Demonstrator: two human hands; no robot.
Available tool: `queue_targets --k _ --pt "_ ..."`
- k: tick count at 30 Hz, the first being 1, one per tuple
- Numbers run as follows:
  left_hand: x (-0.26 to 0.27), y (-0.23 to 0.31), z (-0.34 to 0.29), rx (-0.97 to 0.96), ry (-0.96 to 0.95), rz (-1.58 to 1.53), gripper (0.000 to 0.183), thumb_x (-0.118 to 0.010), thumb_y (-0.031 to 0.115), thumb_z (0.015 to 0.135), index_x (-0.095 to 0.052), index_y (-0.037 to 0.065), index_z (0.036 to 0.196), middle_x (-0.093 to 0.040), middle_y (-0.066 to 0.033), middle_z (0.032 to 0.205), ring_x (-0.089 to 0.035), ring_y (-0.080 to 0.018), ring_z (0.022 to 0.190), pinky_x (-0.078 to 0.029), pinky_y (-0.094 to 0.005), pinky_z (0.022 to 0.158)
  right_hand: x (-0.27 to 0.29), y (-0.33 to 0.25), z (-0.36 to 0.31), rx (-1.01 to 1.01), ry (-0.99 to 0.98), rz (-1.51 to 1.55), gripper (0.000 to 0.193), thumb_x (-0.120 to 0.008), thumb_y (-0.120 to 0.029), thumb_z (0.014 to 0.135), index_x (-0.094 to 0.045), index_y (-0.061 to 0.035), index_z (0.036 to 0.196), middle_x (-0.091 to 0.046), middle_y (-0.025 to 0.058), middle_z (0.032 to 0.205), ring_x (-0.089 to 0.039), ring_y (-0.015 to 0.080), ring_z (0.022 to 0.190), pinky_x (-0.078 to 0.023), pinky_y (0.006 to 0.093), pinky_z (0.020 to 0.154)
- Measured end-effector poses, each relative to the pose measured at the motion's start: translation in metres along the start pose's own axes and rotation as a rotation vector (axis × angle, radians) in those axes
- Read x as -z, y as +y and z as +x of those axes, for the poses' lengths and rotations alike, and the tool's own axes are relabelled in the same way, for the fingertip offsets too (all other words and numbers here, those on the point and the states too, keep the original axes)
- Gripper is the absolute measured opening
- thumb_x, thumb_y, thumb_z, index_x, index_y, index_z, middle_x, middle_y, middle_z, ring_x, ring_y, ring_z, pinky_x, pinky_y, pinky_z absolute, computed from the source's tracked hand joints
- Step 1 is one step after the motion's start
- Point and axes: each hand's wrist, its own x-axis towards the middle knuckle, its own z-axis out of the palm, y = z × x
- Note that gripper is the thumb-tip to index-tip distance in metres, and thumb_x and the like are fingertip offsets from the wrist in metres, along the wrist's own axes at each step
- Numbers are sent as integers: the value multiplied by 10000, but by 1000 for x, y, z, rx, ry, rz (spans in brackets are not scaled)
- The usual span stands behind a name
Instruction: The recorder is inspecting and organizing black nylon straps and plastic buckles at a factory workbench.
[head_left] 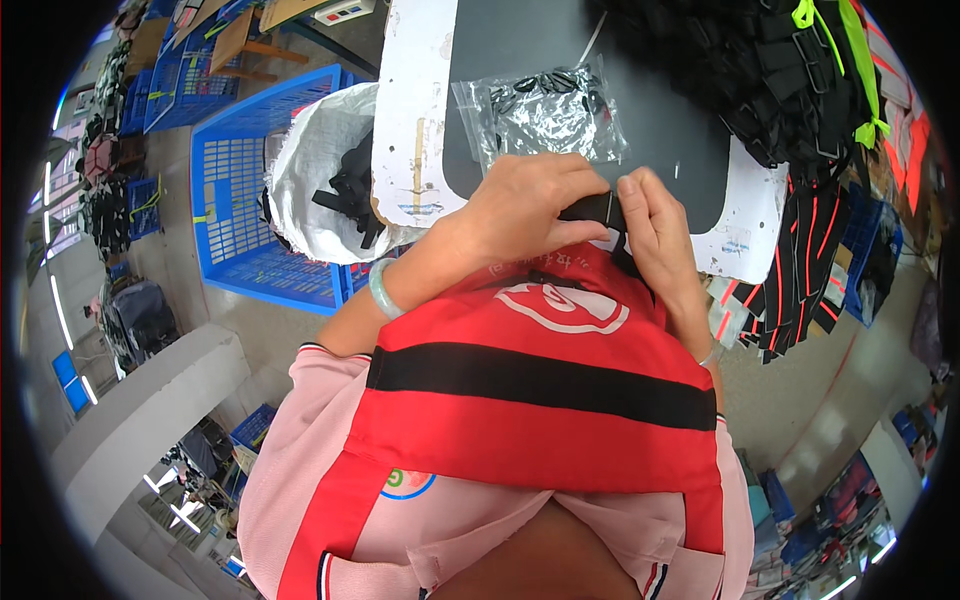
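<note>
At the near edge of the table, my left hand [525, 205] is closed on a short black strap [588, 208]. My right hand [655, 225] pinches the strap's other end, thumb and fingers close together. Whether a small part sits on the strap under the right fingers is hidden. Just beyond my hands lies a clear plastic bag [550, 115] with several small black pieces in and around its top.
A big heap of black straps and buckles [760, 70] covers the table's right side, with neon yellow cord [870, 130] beside it. Left of the white-edged table [410, 130] stands a blue crate [235, 220] holding a white woven sack [310, 180] of black parts. Red-striped black straps [800, 270] hang at right.
</note>
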Motion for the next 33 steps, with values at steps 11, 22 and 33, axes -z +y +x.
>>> queue_targets --k 11,22,33 --pt "-22 9 -10 574 206 -1243 211 -661 44 797 -518 57 952 -540 -53 1090 -511 -79 932 -414 -216 796 -19 2 25 120 189 194 508 -348 -444 971 -487 -4 760 -472 103 626 -443 164 585 -390 305 562" --pt "52 -21 -44 537 688 -1639 136 -566 107 863 -570 -1 945 -553 -156 1151 -557 -233 1018 -446 -363 905 -20 -8 20 349 72 -110 316 -743 -207 702 -547 -42 886 -554 89 785 -577 252 709 -453 326 627" --pt "241 -26 -170 177 1250 -895 156 -521 143 878 -517 -11 905 -559 -118 1008 -516 -194 930 -409 -257 656 32 75 87 -118 544 703 450 -464 -206 954 -369 55 1307 -425 173 1322 -576 236 1038 -483 295 863"
